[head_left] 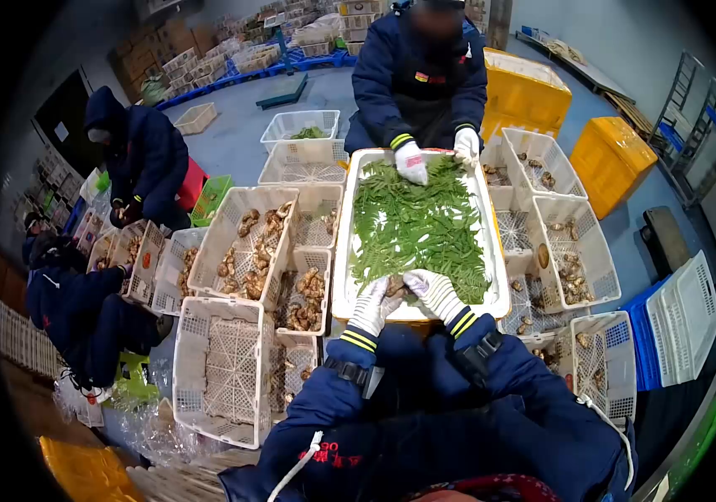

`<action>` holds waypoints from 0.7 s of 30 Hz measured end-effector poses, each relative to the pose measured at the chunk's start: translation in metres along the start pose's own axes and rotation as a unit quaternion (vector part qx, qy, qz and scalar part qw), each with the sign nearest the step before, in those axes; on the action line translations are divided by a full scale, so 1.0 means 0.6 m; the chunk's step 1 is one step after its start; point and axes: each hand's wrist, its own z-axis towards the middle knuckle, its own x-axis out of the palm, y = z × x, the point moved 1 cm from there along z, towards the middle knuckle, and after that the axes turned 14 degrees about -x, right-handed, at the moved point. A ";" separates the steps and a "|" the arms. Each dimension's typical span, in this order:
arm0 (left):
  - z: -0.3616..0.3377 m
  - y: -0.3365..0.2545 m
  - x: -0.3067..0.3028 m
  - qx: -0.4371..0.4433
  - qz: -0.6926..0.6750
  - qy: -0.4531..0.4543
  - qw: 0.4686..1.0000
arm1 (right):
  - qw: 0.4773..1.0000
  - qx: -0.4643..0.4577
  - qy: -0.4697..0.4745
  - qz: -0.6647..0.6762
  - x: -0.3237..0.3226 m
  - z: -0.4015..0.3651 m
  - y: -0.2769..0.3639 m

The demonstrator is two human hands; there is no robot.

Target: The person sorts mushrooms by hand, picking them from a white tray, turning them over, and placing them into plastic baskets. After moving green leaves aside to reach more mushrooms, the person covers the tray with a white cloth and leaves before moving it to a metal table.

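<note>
Striped white gloves cover both my hands, held over the near rim of a white foam box (339, 243). Green fern fronds (412, 226) are spread across the inside of that box. A brown mushroom (395, 286) sits between my hands. My left hand (369, 308) closes on it from the left. From the right, the fingers of my right hand (433, 293) are bent against the same mushroom. Across the box, a co-worker's gloved hand (411, 162) rests on the ferns, and their other hand (466, 144) is at the far rim.
White plastic crates holding mushrooms stand left (245, 243) and right (571, 251) of the box. A crate (222, 368) with a bare lattice bottom is near my left. Yellow boxes (613, 163) stand at the back right. Other people (144, 163) work among crates at the left.
</note>
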 end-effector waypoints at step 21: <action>-0.004 -0.007 0.013 -0.157 0.149 -0.101 0.971 | 0.992 -0.069 0.062 -0.089 -0.004 -0.030 0.028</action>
